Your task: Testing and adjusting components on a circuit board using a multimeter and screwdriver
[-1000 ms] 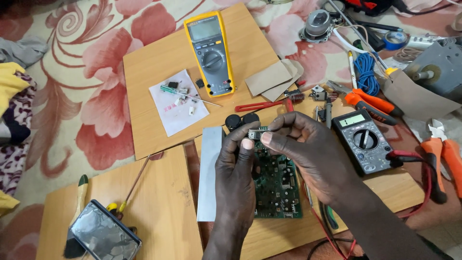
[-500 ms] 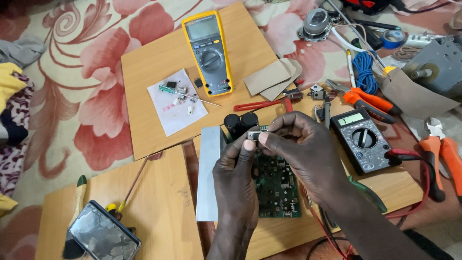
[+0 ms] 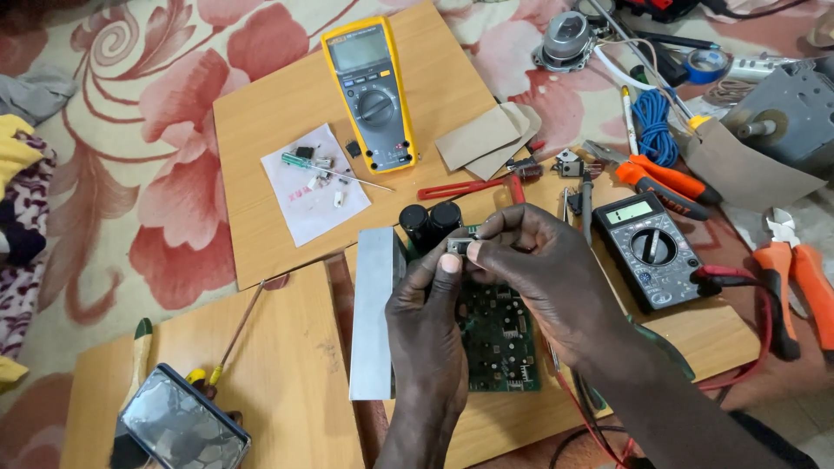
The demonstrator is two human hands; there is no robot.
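A green circuit board (image 3: 502, 340) with two black capacitors (image 3: 430, 221) and a long grey metal heat sink (image 3: 375, 313) lies on a wooden board. My left hand (image 3: 427, 330) and my right hand (image 3: 547, 274) meet above it. Together their fingertips pinch a small grey component (image 3: 458, 247) just over the board's top edge. Both hands cover most of the board's upper half.
A yellow multimeter (image 3: 370, 91) and a white paper with small parts (image 3: 313, 182) lie on the far wooden board (image 3: 261, 122). A black multimeter (image 3: 651, 247), orange pliers (image 3: 665, 178), red cutters (image 3: 795, 278) and blue wire (image 3: 653, 122) sit to the right. A phone (image 3: 182, 427) lies at lower left.
The hands have stayed joined over the board; the left thumb has shifted up onto the small component and the view has drifted slightly.
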